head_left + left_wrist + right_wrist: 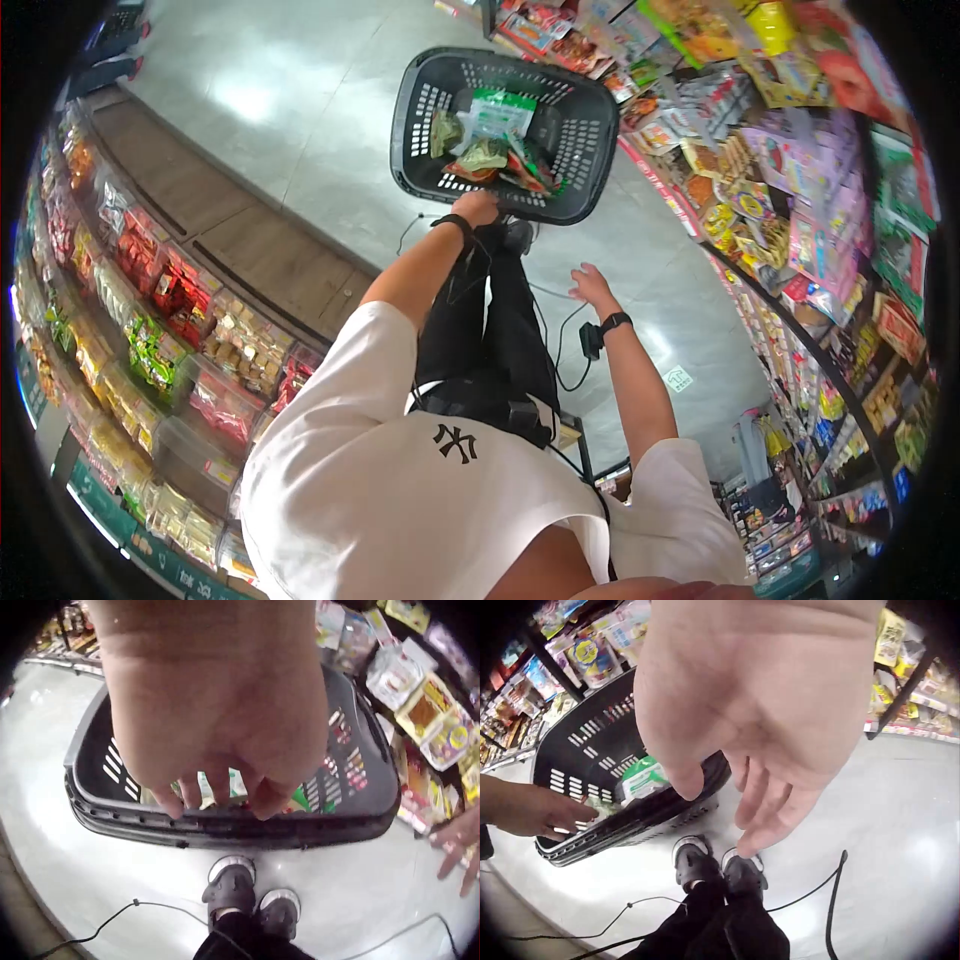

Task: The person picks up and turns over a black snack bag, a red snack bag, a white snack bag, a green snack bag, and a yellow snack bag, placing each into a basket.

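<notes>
A black plastic shopping basket with slotted sides hangs out in front of the body. My left hand grips its near rim, fingers hooked over the edge in the left wrist view. Inside lie a green-and-white packet, an olive-green packet, another greenish packet and a dark packet with red and green. To the right of the basket, my right hand hangs free over the floor. Its fingers are loosely bent in the right wrist view, with nothing in them.
Bins of packaged snacks line the left. On the right stand shelves crowded with colourful packets, close to the basket, with a dark rail alongside. Grey tiled floor runs between them. Thin cables hang near the legs.
</notes>
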A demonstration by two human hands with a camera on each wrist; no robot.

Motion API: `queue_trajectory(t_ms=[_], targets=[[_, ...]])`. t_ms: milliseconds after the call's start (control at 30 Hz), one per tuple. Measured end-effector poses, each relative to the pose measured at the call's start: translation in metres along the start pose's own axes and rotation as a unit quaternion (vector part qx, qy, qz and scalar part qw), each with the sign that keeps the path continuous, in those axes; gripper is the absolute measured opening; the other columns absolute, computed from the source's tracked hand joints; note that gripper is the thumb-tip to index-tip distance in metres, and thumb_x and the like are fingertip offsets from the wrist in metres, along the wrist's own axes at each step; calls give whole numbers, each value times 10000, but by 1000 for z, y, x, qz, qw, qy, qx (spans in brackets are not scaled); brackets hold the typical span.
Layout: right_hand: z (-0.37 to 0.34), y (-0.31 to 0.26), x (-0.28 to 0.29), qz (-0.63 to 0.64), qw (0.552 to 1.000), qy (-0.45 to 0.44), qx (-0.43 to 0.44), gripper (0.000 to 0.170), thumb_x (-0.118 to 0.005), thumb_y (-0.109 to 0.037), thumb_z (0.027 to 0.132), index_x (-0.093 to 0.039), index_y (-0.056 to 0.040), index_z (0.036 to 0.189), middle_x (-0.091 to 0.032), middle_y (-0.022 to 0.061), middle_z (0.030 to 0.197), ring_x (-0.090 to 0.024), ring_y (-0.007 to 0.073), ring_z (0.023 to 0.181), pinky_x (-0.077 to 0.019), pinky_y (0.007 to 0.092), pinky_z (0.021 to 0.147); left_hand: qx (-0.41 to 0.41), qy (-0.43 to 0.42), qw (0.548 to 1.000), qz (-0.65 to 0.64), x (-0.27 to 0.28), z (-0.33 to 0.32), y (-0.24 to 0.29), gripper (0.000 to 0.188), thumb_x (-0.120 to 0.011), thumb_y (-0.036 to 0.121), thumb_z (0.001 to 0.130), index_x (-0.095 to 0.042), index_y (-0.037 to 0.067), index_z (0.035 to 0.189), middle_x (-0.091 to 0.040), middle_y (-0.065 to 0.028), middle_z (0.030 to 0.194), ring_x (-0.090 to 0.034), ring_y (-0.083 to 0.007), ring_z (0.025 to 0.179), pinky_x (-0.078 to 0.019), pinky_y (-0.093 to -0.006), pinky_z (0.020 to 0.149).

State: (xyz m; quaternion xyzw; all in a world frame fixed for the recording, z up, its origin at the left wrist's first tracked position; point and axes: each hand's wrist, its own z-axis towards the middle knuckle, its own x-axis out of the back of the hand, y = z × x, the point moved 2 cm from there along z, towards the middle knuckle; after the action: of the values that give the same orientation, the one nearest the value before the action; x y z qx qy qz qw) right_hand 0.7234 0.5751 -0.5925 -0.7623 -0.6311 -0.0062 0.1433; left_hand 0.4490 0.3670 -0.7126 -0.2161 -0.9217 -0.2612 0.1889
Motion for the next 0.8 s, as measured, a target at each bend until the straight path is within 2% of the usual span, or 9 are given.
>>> queue_trajectory(t_ms=[33,67,167,200,267,367,400,533,800], targets=[[-14,7,14,35,999,6,5,662,-637,-277,943,-428,8,1502,-694,165,1178,-731,263,766,-575,339,651,-34,71,996,-33,48,-35,24,314,-588,241,867,-781,183,1108,-742,-152,1133,-707,-374,1033,-550,-445,949],[-31,14,29,70,997,12,12,632,-632,-271,946,-453,8,1484,-690,154,1174,-731,268,776,-575,336,653,-80,107,987,-85,80,-59,36,292,-579,218,878,-785,165,1079,-752,-150,1072,-706,-374,1022,-548,-458,922],[-89,11,71,195,979,37,40,450,-633,-244,951,-578,-45,1351,-675,104,1113,-720,269,782,-579,332,647,-170,216,937,-215,176,-122,79,288,-568,209,916,-777,123,1096,-762,-144,1029,-715,-364,992,-555,-427,895],[-106,12,81,225,971,63,54,419,-641,-246,943,-595,-65,1318,-674,92,1102,-713,264,764,-584,332,648,-131,197,946,-224,215,-149,99,298,-563,216,938,-770,122,1130,-758,-163,1042,-718,-364,984,-555,-425,897],[-135,13,103,259,957,102,87,460,-661,-260,928,-591,-58,1335,-679,95,1118,-715,257,806,-595,333,697,-158,299,916,-216,266,-194,131,295,-558,222,975,-757,126,1172,-749,-195,1034,-711,-380,986,-553,-439,876],[-190,7,125,289,935,145,148,434,-607,-311,990,-606,-68,1349,-684,95,1172,-731,237,859,-571,311,739,-233,362,870,-240,325,-274,191,284,-551,149,971,-735,90,1179,-756,-166,1016,-726,-357,926,-559,-415,796],[-201,9,131,304,925,163,161,423,-600,-310,996,-611,-71,1345,-686,92,1173,-733,230,857,-564,306,736,-264,385,844,-263,335,-297,212,277,-549,124,969,-729,73,1173,-759,-155,985,-735,-336,908,-560,-397,782],[-225,32,157,317,909,179,205,381,-593,-303,1011,-630,-97,1329,-692,80,1196,-736,208,846,-545,300,715,-339,371,821,-271,328,-337,279,229,-558,65,965,-714,27,1130,-751,-122,925,-725,-239,815,-551,-338,745],[-273,110,216,341,883,213,243,358,-583,-300,1021,-648,-89,1302,-705,46,1196,-734,185,853,-536,293,734,-380,249,862,-225,278,-324,420,277,-594,61,934,-679,12,1193,-749,-104,1000,-687,-165,776,-543,-308,732]])
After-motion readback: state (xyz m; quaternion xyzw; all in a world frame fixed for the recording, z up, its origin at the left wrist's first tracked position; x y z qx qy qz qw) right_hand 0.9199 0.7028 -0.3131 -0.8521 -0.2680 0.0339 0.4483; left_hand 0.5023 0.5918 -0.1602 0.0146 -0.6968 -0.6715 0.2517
